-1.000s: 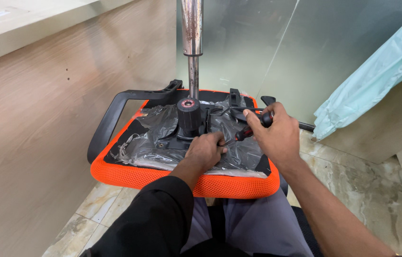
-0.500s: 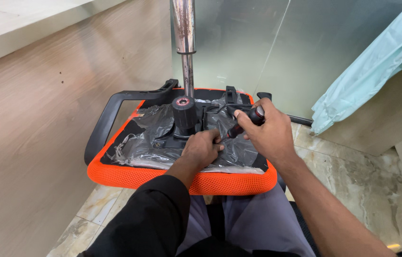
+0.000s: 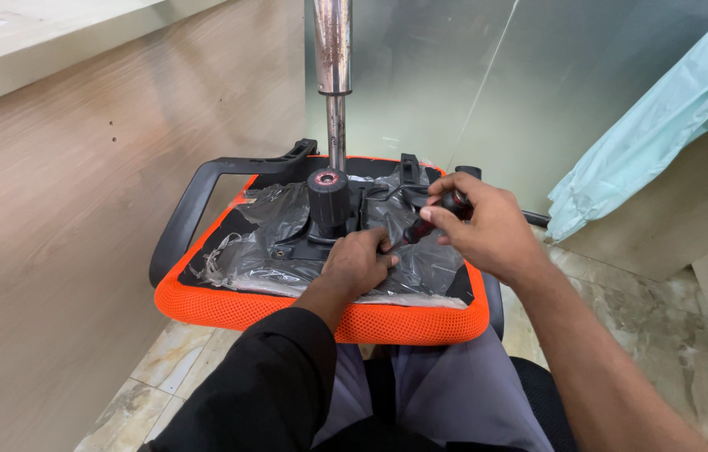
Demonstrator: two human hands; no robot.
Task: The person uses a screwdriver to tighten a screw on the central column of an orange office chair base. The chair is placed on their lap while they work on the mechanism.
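We have an upturned office chair seat (image 3: 228,311) resting across our lap, its orange mesh edge toward us and its underside, wrapped in crinkled grey plastic film (image 3: 274,238), facing up so the fittings are reachable. Our right hand (image 3: 488,226) has its fingers curled tightly round the dark handle of a screwdriver (image 3: 431,219), which slants down and leftward from that grip toward the plate below. Our left hand (image 3: 358,264) lies on the underside with fingers drawn together, pinching at the screwdriver's tip, apparently to steady it on a fastener; the tip itself is hidden beneath those fingers, so we cannot tell what it meets. Just beyond the left fingertips stands the black mechanism hub (image 3: 328,197), with the metal gas-lift column (image 3: 334,75) rising straight up from it. A black armrest loop (image 3: 203,192) curves away well left of the fingers. A pale green cloth (image 3: 655,125) drapes over a counter far right of the right hand.
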